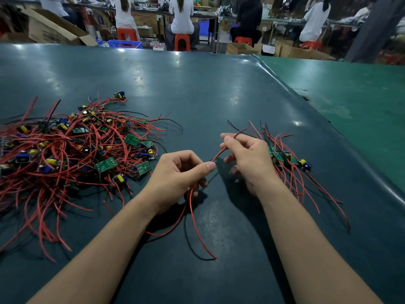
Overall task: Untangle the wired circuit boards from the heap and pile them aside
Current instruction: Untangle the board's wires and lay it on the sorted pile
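On the left of the table point(197, 88) lay the heap point(72, 150), a snarl of red and black leads with small green boards. The left hand point(175, 178) gripped a bunch of wires point(192, 216), and the right hand point(247, 159) pinched one red wire point(219, 153) stretched between them. Drawing that lead out slowly, without yanking, would probably free it cleanly. The sorted pile point(289, 159) lay just right of the right hand.
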Demonstrator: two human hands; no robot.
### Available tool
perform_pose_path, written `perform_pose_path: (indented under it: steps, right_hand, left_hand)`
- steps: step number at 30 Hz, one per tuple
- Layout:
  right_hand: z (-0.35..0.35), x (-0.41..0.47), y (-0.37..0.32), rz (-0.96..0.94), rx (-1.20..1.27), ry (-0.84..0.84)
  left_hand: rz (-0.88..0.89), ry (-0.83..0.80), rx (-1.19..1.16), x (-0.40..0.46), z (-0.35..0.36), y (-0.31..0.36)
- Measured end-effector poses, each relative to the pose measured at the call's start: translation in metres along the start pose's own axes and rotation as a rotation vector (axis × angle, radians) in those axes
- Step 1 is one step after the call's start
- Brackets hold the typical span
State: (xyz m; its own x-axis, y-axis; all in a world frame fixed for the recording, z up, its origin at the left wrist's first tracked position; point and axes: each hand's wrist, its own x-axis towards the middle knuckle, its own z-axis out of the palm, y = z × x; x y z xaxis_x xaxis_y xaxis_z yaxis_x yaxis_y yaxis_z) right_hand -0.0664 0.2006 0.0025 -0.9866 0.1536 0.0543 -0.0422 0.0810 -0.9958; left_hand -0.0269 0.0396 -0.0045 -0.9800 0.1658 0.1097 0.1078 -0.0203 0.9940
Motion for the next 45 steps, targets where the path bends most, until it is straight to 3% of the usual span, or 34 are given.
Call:
perform_pose_path:
  steps: [2, 8, 14, 21, 26, 30, 32, 35, 38, 40, 45]
  right_hand:
    - [-0.002, 0.001, -0.003, 0.033, 0.119, 0.006]
    - [0.002, -0.003, -0.002, -0.125, -0.025, 0.059]
    - [-0.002, 0.000, -0.010, 0.014, 0.307, 0.073]
    - [-0.011, 0.002, -0.014, 0.259, 0.646, -0.136]
    - [-0.010, 0.003, -0.011, 0.245, 0.603, -0.114]
    - [-0.007, 0.004, -0.013, 0.165, 0.622, -0.060]
    - [-0.005, 0.003, -0.014, 0.206, 0.571, -0.128]
    - [-0.002, -0.004, -0.013, 0.276, 0.297, -0.309]
    - [-0.001, -0.009, -0.009, 0.209, 0.262, -0.456]
    - [-0.001, -0.008, -0.008, 0.156, 0.253, -0.416]
    - [-0.008, 0.002, -0.011, 0.123, 0.449, -0.056]
  left_hand:
    - [-0.007, -0.017, -0.003, 0.000, -0.001, 0.001]
    - [0.001, -0.054, 0.017, -0.001, -0.002, 0.002]
    - [-0.002, -0.066, -0.008, -0.002, -0.004, 0.003]
    - [0.010, -0.124, -0.018, -0.003, -0.006, 0.003]
    - [0.007, -0.151, -0.011, -0.002, -0.006, 0.003]
    - [0.035, -0.055, -0.065, 0.000, -0.004, 0.000]
    - [0.061, 0.002, -0.095, 0.000, -0.003, 0.000]
    - [0.077, 0.061, -0.086, 0.001, -0.002, -0.001]
    - [0.069, 0.065, -0.060, 0.001, -0.001, 0.000]
    - [0.068, 0.023, -0.028, 0.000, 0.001, 0.000]
    - [0.015, -0.068, -0.090, 0.001, -0.003, -0.001]
